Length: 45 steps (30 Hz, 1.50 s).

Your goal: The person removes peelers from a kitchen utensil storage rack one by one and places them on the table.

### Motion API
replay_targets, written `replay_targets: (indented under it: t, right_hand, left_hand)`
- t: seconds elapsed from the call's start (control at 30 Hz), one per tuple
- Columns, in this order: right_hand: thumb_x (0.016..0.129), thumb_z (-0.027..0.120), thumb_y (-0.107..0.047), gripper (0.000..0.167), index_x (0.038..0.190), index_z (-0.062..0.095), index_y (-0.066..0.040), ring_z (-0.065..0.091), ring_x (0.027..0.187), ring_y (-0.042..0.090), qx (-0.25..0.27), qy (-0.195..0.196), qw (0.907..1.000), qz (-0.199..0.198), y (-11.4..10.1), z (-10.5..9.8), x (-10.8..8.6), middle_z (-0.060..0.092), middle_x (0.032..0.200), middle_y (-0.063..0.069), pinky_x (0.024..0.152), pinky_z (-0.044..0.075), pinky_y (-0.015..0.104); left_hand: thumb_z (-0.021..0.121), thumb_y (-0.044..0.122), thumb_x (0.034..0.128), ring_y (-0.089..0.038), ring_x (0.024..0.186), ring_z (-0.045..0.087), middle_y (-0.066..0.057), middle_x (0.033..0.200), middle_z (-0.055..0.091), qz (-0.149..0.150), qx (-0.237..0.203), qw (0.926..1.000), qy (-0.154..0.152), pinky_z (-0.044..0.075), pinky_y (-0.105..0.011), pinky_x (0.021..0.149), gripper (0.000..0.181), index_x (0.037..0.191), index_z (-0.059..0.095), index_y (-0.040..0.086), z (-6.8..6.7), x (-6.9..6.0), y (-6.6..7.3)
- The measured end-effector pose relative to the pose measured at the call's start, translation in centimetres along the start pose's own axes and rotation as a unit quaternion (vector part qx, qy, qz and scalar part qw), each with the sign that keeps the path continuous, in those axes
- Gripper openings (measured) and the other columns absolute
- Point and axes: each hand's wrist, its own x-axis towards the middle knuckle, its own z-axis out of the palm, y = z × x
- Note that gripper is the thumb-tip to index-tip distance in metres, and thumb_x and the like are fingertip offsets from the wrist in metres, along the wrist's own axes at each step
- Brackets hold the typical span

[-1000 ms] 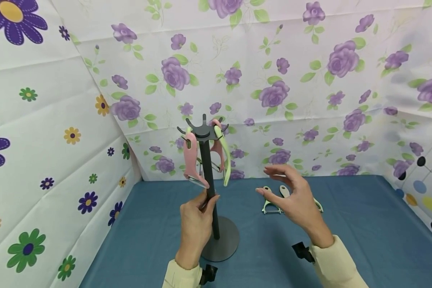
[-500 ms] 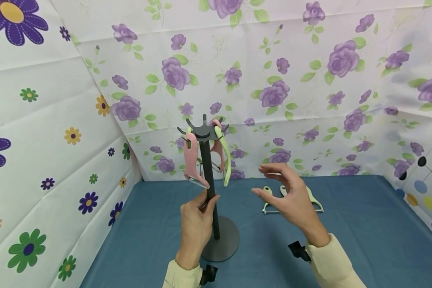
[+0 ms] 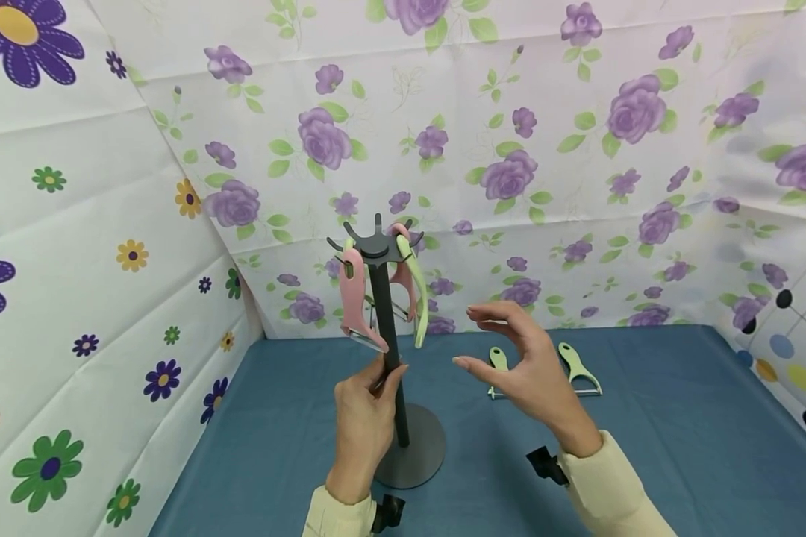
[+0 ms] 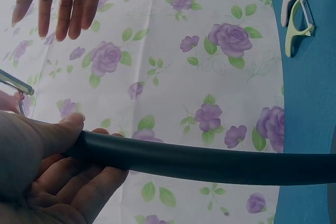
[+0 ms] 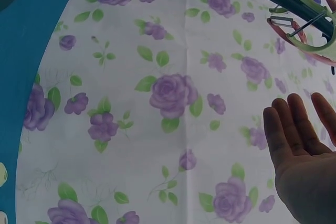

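My left hand (image 3: 368, 421) grips the black post (image 3: 383, 302) of an upright hook stand, thumb and fingers around it. Peelers hang from the stand's top hooks (image 3: 375, 250): a pink peeler (image 3: 351, 294) at the front left, a light green peeler (image 3: 413, 291) on the right, and others partly hidden behind. To the right of the stand, my right hand (image 3: 530, 377) is in the air, fingers and thumb apart, holding nothing. Behind it lie two green peelers (image 3: 580, 369); a whitish peeler (image 4: 286, 1) between them shows in the left wrist view but is hidden in the head view.
The stand's round dark base (image 3: 419, 455) rests on a blue tablecloth (image 3: 275, 447). A flower-printed sheet (image 3: 463, 186) rises behind the table, with another patterned sheet (image 3: 101, 298) along the left side and a dotted one (image 3: 795, 350) at the right.
My right hand has drifted left toward the stand, uncovering the right-hand green peeler and covering the whitish one. My left hand and the hanging peelers have stayed in place.
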Motion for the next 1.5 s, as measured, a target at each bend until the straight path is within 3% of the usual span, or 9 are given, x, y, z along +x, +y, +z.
replay_targets:
  t: [0.13, 0.33, 0.77, 1.17, 1.5]
  right_hand:
    - [0.083, 0.086, -0.009, 0.063, 0.139, 0.058, -0.014, 0.059, 0.128, 0.013, 0.003, -0.003, 1.0, -0.008, -0.1, 0.3, 0.3, 0.06, 0.137, 0.003, 0.11, 0.051, 0.03]
    - [0.082, 0.087, -0.009, 0.064, 0.138, 0.059, -0.021, 0.059, 0.128, 0.015, 0.004, -0.003, 0.9999, -0.011, -0.2, 0.5, 0.6, 0.06, 0.136, 0.001, 0.111, 0.051, 0.029]
    - [0.081, 0.088, -0.009, 0.069, 0.142, 0.056, -0.014, 0.056, 0.132, 0.012, 0.002, -0.013, 0.9998, -0.012, -0.3, 0.7, 0.9, 0.058, 0.14, -0.001, 0.114, 0.048, 0.026]
    - [0.081, 0.088, -0.01, 0.076, 0.147, 0.052, -0.018, 0.055, 0.134, 0.015, 0.003, -0.026, 0.9994, -0.023, -1.0, 1.3, 1.3, 0.054, 0.145, 0.0, 0.115, 0.047, 0.03]
    - [0.08, 0.088, -0.009, 0.08, 0.15, 0.049, -0.017, 0.055, 0.135, 0.019, 0.009, -0.03, 0.9989, -0.035, -1.4, 1.9, 1.8, 0.053, 0.149, 0.004, 0.115, 0.048, 0.04]
  left_hand:
    - [0.069, 0.016, 0.0983, -0.021, 0.089, 0.078, -0.009, 0.101, 0.079, 0.001, 0.003, 1.0, 0.0, 0.066, -0.036, 0.077, 0.014, 0.107, 0.079, 0.012, 0.0, 0.0, 0.0]
    - [0.07, 0.015, 0.0981, -0.02, 0.086, 0.078, -0.009, 0.099, 0.079, 0.004, 0.006, 1.0, 0.002, 0.066, -0.035, 0.074, 0.013, 0.107, 0.079, 0.012, 0.0, 0.0, -0.1]
    - [0.07, 0.015, 0.098, -0.021, 0.086, 0.078, -0.01, 0.098, 0.079, 0.007, 0.004, 1.0, 0.003, 0.066, -0.036, 0.075, 0.012, 0.104, 0.079, 0.012, 0.0, -0.1, 0.0]
    - [0.069, 0.014, 0.098, -0.022, 0.084, 0.078, -0.01, 0.098, 0.079, 0.006, 0.009, 0.9999, 0.003, 0.066, -0.036, 0.074, 0.012, 0.104, 0.079, 0.011, 0.1, 0.0, 0.0]
    - [0.071, 0.012, 0.097, -0.021, 0.081, 0.077, -0.009, 0.094, 0.079, 0.015, 0.013, 0.9998, 0.008, 0.066, -0.035, 0.071, 0.01, 0.102, 0.079, 0.011, 0.1, 0.0, -0.1]
